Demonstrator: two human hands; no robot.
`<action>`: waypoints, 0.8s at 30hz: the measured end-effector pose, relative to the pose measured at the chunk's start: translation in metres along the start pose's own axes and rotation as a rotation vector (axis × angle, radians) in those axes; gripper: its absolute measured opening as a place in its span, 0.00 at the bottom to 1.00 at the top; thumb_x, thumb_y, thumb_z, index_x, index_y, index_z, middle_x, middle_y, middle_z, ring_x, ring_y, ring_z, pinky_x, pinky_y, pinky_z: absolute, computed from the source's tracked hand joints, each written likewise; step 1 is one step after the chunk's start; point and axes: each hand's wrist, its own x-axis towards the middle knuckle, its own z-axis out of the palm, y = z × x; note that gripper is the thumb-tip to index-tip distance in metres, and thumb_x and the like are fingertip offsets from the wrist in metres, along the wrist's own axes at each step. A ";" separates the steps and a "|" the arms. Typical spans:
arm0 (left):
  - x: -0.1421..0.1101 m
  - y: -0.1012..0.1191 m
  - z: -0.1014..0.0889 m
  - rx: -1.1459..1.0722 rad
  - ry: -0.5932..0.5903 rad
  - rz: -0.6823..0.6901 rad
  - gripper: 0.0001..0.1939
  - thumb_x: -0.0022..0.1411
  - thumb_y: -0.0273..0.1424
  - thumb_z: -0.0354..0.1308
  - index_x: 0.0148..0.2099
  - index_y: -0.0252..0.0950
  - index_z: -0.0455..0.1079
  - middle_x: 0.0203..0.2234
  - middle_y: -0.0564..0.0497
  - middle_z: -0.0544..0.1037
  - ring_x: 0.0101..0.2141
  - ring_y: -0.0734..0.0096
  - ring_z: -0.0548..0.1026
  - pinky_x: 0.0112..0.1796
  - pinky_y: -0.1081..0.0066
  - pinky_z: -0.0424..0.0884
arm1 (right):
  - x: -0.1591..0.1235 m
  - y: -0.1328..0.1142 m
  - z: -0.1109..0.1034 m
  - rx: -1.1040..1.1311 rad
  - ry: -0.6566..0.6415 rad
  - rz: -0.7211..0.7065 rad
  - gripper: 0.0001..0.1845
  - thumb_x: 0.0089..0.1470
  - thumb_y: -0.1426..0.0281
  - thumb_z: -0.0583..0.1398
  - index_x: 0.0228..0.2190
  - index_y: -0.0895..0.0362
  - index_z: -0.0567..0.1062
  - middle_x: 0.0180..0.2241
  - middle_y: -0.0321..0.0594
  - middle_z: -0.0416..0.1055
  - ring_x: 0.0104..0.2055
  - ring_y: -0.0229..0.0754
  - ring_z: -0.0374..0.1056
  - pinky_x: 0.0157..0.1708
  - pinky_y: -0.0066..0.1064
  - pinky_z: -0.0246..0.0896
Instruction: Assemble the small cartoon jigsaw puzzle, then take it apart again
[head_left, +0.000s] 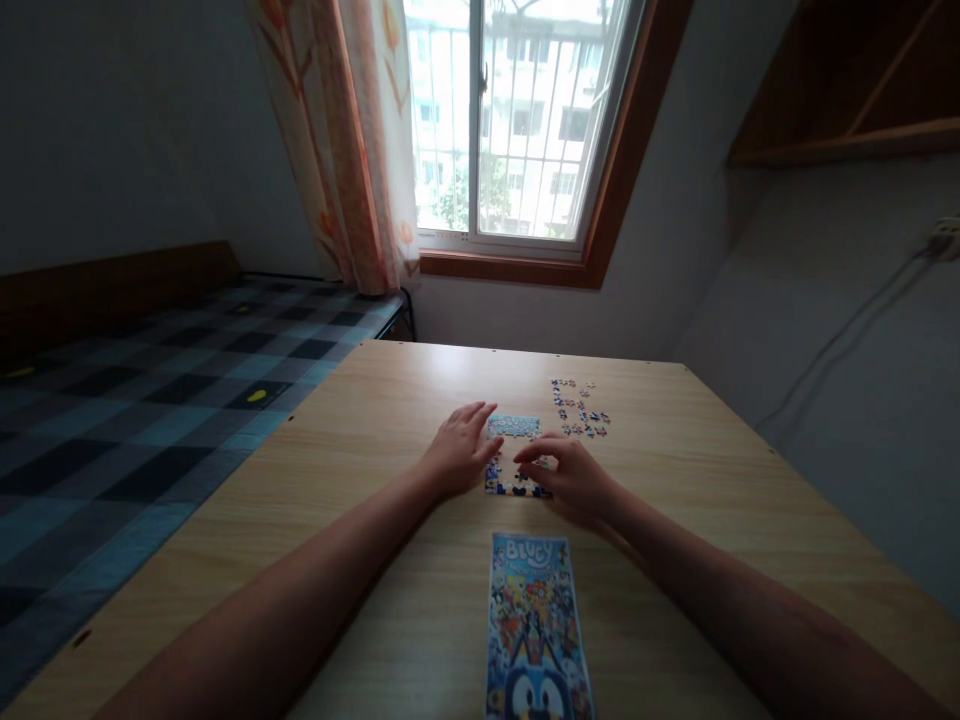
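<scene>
A partly assembled jigsaw puzzle [514, 426] lies on the table, with a light blue top strip, a dark bottom row and bare wood showing in its middle. My left hand [461, 450] rests at its left edge, fingers spread and holding nothing. Over the right side of the puzzle, my right hand [574, 475] has thumb and forefinger brought together in a pinch. A small dark puzzle piece [523, 476] shows at those fingertips. The right hand hides part of the puzzle's right edge. Nearer to me lies a Bluey picture sheet [536, 620] showing many cartoon characters.
Several loose puzzle pieces [577, 408] are scattered beyond my right hand on the wooden table [360, 600]. A bed with a checked cover [187, 400] adjoins the left side. Behind the table are a window [517, 130] and a flowered curtain [337, 150].
</scene>
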 end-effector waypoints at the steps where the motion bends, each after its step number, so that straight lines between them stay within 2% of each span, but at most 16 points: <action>1: -0.002 0.002 -0.003 -0.022 -0.035 0.055 0.31 0.68 0.43 0.52 0.69 0.38 0.58 0.64 0.41 0.66 0.64 0.54 0.61 0.64 0.53 0.58 | -0.001 0.000 0.001 0.000 0.001 0.017 0.05 0.56 0.70 0.65 0.36 0.52 0.82 0.34 0.39 0.78 0.37 0.42 0.72 0.43 0.37 0.66; 4: -0.006 0.006 -0.012 -0.072 -0.117 0.183 0.34 0.65 0.41 0.57 0.70 0.40 0.57 0.64 0.42 0.66 0.65 0.55 0.61 0.64 0.54 0.58 | -0.002 0.003 0.005 0.012 -0.011 0.032 0.04 0.56 0.72 0.65 0.33 0.53 0.82 0.34 0.38 0.76 0.39 0.42 0.71 0.44 0.37 0.65; 7: -0.006 0.006 -0.014 -0.073 -0.167 0.231 0.39 0.62 0.45 0.61 0.71 0.41 0.55 0.66 0.42 0.64 0.66 0.51 0.59 0.65 0.51 0.57 | -0.002 0.007 0.007 0.026 -0.035 -0.003 0.03 0.55 0.73 0.65 0.31 0.53 0.80 0.33 0.37 0.75 0.40 0.42 0.70 0.47 0.38 0.64; 10: -0.006 0.004 -0.011 -0.054 -0.194 0.254 0.42 0.60 0.48 0.62 0.71 0.41 0.53 0.67 0.42 0.62 0.67 0.50 0.57 0.65 0.50 0.55 | -0.001 0.012 0.007 0.013 -0.045 -0.023 0.03 0.55 0.73 0.65 0.31 0.53 0.80 0.33 0.38 0.76 0.41 0.42 0.70 0.50 0.40 0.63; 15: -0.006 0.002 -0.009 -0.010 -0.238 0.262 0.47 0.57 0.51 0.65 0.72 0.41 0.53 0.68 0.41 0.61 0.67 0.48 0.56 0.66 0.51 0.54 | 0.000 0.014 0.007 -0.020 -0.050 -0.035 0.04 0.54 0.74 0.65 0.32 0.53 0.80 0.35 0.40 0.77 0.42 0.44 0.70 0.50 0.40 0.63; 19: -0.006 0.005 -0.011 -0.001 -0.257 0.256 0.47 0.57 0.52 0.64 0.72 0.41 0.53 0.68 0.41 0.60 0.68 0.47 0.55 0.65 0.50 0.54 | 0.000 0.012 0.007 -0.064 -0.046 -0.068 0.05 0.54 0.76 0.65 0.29 0.53 0.80 0.34 0.39 0.77 0.42 0.44 0.70 0.54 0.44 0.60; 24: -0.005 0.007 -0.013 0.014 -0.274 0.248 0.46 0.57 0.52 0.63 0.71 0.40 0.54 0.68 0.40 0.60 0.68 0.48 0.55 0.65 0.49 0.54 | 0.001 0.014 0.007 -0.082 -0.031 -0.059 0.06 0.53 0.76 0.65 0.30 0.53 0.80 0.34 0.40 0.76 0.43 0.45 0.70 0.50 0.43 0.63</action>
